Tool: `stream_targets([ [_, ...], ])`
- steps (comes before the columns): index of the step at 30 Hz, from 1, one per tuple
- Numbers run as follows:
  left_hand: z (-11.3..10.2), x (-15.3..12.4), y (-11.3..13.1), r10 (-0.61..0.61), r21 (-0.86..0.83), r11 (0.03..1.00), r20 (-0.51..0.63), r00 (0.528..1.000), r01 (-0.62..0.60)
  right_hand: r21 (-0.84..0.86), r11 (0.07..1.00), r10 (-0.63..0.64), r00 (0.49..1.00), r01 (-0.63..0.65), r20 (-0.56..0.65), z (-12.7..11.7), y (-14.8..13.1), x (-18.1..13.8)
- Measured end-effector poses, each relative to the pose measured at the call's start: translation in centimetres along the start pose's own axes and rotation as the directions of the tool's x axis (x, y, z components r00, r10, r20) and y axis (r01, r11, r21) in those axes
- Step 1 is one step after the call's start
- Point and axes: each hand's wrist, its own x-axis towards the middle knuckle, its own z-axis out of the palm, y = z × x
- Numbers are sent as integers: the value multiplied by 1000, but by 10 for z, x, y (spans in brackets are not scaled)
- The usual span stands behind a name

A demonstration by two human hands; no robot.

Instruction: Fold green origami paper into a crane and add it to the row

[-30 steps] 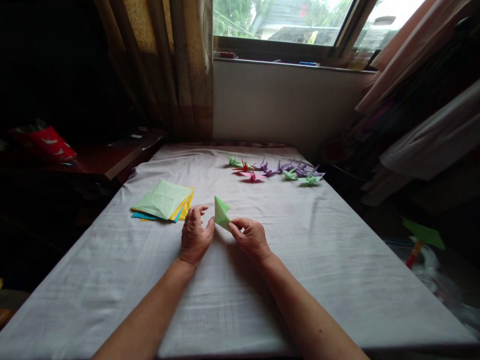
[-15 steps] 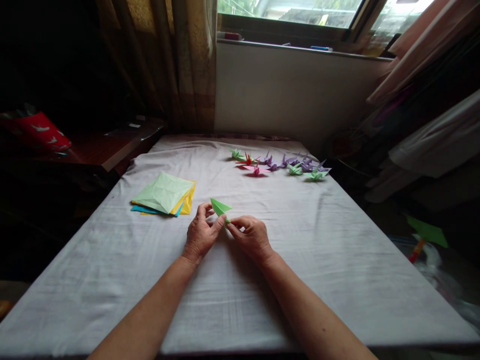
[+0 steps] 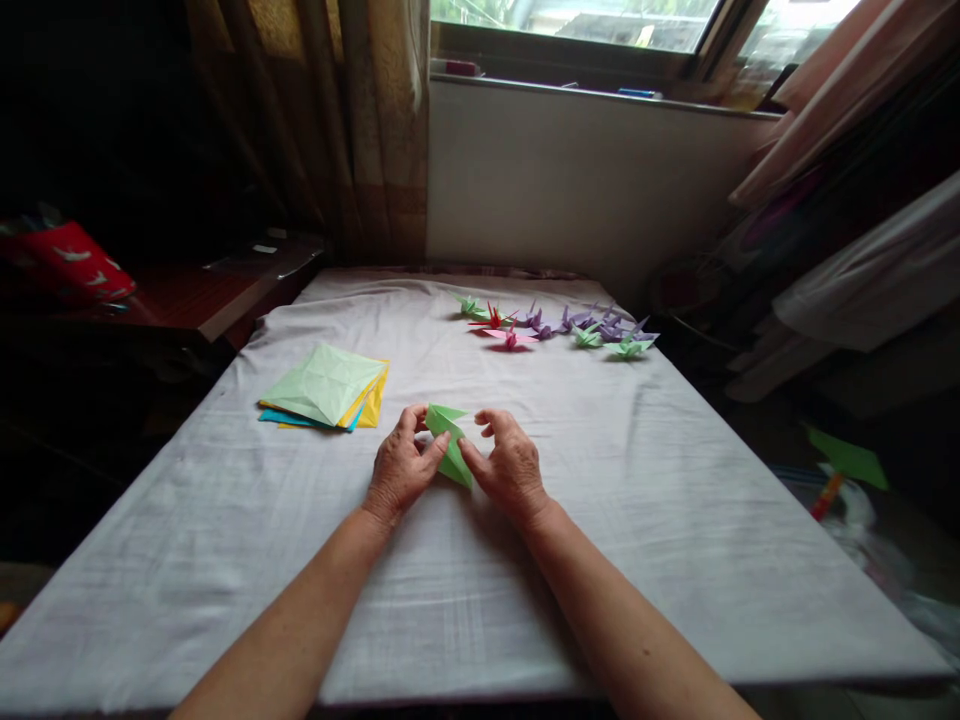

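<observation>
A bright green piece of folded origami paper (image 3: pixel 455 464) stands out between my two hands over the middle of the table. My left hand (image 3: pixel 403 462) is closed on its left side, thumb across the front and fingers behind. On the right, my right hand (image 3: pixel 510 462) has its fingers raised and parted from the thumb. That thumb's tip is at the paper's right edge; whether it presses on it I cannot tell. A stack of square papers (image 3: pixel 322 384), pale green over yellow and blue, lies to the left of my left hand.
Several folded paper cranes (image 3: pixel 587 336) in purple, green, red and pink sit at the back right of the cloth-covered table (image 3: pixel 675 560). A red container (image 3: pixel 71 262) is on a dark desk at left. Clothes (image 3: pixel 862 270) hang on the right, beyond the table's edge.
My right hand has let go of its pinch and its fingers have lifted apart. More of the green paper's lower part now shows, spread downward. My left hand keeps its hold.
</observation>
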Motion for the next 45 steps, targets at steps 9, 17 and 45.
stream_targets([
  [9,-4,-3,2,93,57,994,30,995,-94,-6,994,-112,993,113,38,7,3,5],
  [17,-7,-2,-2,145,123,980,71,987,-153,-69,998,19,988,-9,152,-3,1,11],
  [45,5,14,24,-95,560,827,51,994,51,-58,996,70,984,-61,166,-1,-16,6],
])
